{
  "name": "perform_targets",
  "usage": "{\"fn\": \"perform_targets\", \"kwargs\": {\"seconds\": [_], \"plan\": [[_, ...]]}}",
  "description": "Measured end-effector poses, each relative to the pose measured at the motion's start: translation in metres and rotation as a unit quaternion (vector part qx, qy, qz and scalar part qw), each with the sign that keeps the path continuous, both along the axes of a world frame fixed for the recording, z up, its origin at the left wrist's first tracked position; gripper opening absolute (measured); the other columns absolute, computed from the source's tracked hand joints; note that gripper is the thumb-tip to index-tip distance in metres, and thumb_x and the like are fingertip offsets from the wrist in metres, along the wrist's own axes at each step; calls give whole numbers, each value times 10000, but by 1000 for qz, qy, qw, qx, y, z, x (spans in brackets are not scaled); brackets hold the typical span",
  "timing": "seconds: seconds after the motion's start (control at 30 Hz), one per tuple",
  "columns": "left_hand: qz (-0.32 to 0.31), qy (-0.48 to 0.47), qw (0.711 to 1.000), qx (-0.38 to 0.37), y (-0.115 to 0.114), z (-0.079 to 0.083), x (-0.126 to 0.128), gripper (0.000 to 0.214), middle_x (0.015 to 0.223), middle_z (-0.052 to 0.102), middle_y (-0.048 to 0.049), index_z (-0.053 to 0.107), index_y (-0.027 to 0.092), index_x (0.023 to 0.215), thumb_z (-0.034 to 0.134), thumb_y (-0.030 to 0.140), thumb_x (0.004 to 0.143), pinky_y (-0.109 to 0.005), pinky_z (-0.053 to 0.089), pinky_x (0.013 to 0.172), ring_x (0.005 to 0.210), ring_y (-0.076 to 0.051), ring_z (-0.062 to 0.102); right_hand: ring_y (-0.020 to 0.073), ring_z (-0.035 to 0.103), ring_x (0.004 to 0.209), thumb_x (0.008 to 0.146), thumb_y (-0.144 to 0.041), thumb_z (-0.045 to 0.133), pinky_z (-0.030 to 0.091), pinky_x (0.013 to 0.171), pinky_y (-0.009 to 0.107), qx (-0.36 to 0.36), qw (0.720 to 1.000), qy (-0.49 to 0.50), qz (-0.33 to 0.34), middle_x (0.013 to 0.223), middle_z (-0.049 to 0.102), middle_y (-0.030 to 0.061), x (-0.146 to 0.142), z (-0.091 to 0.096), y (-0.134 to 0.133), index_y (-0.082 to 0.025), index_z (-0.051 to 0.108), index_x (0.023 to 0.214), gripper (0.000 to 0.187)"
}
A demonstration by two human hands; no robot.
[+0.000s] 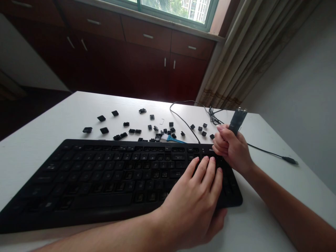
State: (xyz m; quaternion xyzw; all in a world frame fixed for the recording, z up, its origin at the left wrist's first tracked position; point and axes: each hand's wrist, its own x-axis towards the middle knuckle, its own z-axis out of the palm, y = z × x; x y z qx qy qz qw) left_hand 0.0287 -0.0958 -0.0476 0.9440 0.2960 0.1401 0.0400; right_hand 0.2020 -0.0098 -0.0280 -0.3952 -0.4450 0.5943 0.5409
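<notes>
A black keyboard [105,182] lies across the white table, with several of its key positions bare. My left hand [196,196] grips its right part: the fingers rest on top over the number keys, and the thumb is at the front edge. Above the keyboard's upper right corner, my right hand [233,147] is closed in a fist around a flat black tool [237,120] with small metal tips sticking up. The tool's lower end is hidden by the fingers. Behind the keyboard lie several loose black keycaps [104,130] and a blue-handled brush [174,140] with pale bristles.
A thin black cable [181,119] runs from the keyboard's back edge to a tangled bundle [214,117]. Its USB plug [290,160] lies at the right of the table [278,140]. Beyond the table stand dark red cabinets [147,63], a window and a curtain [236,52].
</notes>
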Motion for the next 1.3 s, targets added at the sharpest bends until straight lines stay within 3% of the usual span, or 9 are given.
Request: {"fn": "perform_targets", "kwargs": {"seconds": [0.33, 0.53, 0.63, 0.83, 1.07, 1.3], "plan": [[7, 4, 1000, -9, 0, 2, 1, 665, 1606, 304, -250, 329, 15, 1533, 295, 456, 1036, -514, 151, 1237, 1507, -395, 254, 58, 199, 378, 924, -287, 634, 192, 361, 195, 8, 996, 9, 93, 461, 308, -103, 3, -3, 6, -218, 394, 641, 377], [2, 2, 1000, -3, 1, 1, 0, 660, 1603, 306, -255, 332, 12, 1530, 291, 449, 1038, -518, 160, 1231, 1505, -398, 258, 61, 252, 376, 887, -255, 656, 238, 358, 201, -14, 999, -16, 32, 462, 330, -91, 8, 1, 4, -213, 400, 612, 378], [2, 0, 1000, -2, 0, 1, 0, 663, 1601, 313, -254, 333, 10, 1530, 289, 452, 1037, -517, 161, 1231, 1502, -398, 265, 55, 215, 370, 871, -247, 658, 211, 353, 201, -17, 999, -3, 29, 453, 296, -97, 3, 1, 5, -213, 384, 595, 391], [5, 2, 1000, -5, -1, 1, 1, 675, 1602, 309, -256, 321, 7, 1535, 307, 457, 1031, -523, 165, 1232, 1501, -402, 268, 52, 167, 356, 837, -244, 659, 157, 352, 202, -44, 985, 17, 165, 417, 289, -100, 6, 0, 16, -217, 353, 575, 404], [3, 4, 1000, -10, -1, 2, 0, 672, 1607, 303, -252, 315, 13, 1539, 294, 459, 1037, -529, 171, 1232, 1507, -399, 255, 54, 158, 354, 841, -240, 639, 152, 347, 204, -37, 991, 17, 124, 411, 280, -103, 4, 4, 15, -219, 358, 569, 392], [3, 5, 1000, -10, -2, 1, 1, 671, 1600, 316, -253, 320, 13, 1536, 291, 459, 1036, -532, 171, 1232, 1504, -406, 256, 54, 177, 360, 818, -227, 652, 160, 366, 218, -15, 987, 20, 156, 405, 291, -94, -3, 2, 12, -218, 350, 551, 403]]}}
